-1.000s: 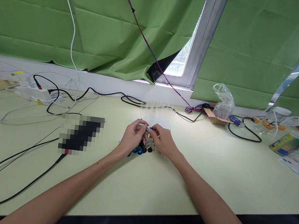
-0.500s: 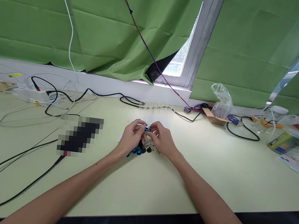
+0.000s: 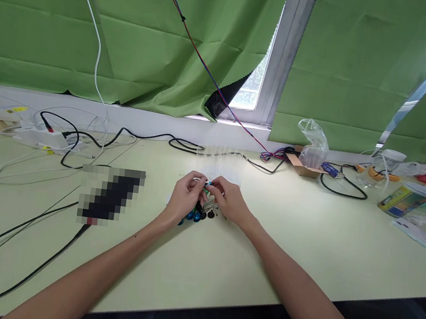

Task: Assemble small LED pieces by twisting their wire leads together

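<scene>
My left hand and my right hand meet above the middle of the table, fingers closed around a small blue-and-black part. It is too small to name, and fingertips cover most of it. Just below my hands lies a pile of small parts. Several round blue pieces sit at its left, partly under my left hand. A black disc-shaped piece lies to their right, beside thin metal pins. A clear plastic tray or rack stands behind my hands.
A black blurred-out device with a cable lies to the left. Behind it are a white power strip and tangled cables. A cardboard box holding a clear bag stands at the back right, near a plastic tub.
Both hands stay together at the small part, which shows less between the fingertips now. The whole view has shifted slightly; the pile looks the same.
</scene>
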Available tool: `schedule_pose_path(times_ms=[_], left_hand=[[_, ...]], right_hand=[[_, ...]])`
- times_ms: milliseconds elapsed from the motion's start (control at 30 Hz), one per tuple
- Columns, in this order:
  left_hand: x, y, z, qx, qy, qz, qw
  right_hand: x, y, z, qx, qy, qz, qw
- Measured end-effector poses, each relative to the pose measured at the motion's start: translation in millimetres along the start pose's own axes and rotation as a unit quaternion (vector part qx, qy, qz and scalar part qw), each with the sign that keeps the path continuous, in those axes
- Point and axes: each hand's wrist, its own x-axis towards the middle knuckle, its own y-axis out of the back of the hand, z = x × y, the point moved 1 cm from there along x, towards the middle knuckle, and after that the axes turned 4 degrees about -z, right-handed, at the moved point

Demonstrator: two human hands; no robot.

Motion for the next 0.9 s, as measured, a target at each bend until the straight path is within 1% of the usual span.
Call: schedule_pose_path(times_ms=[267,433,533,733,833,900], left_hand=[[0.4,-0.9,2.7,-0.007,-0.001,0.002,1.000],[-0.9,-1.8,4.1,-0.010,0.003,-0.007,1.000],[-2.4,-2.2,5.6,-0.030,0.006,-0.007,1.000],[-0.5,1.5,6.8,-0.046,-0.008,0.044,0.998],[0.1,2.2,7.0,-0.044,-0.011,0.055,0.997],[-0.3,2.3,7.8,-0.042,-0.018,0.074,0.996]], right_hand=[[-0.3,0.1,0.3,0.022,-0.005,0.009,1.000],[0.2,0.6,-0.6,0.021,0.016,0.020,0.999],[0.7,0.9,-1.0,0.021,0.015,0.036,0.999],[0.2,3.4,-4.1,0.053,-0.007,0.082,0.995],[-0.3,3.9,-6.5,0.064,-0.004,0.101,0.993],[-0.5,3.7,-7.4,0.065,0.002,0.109,0.992]])
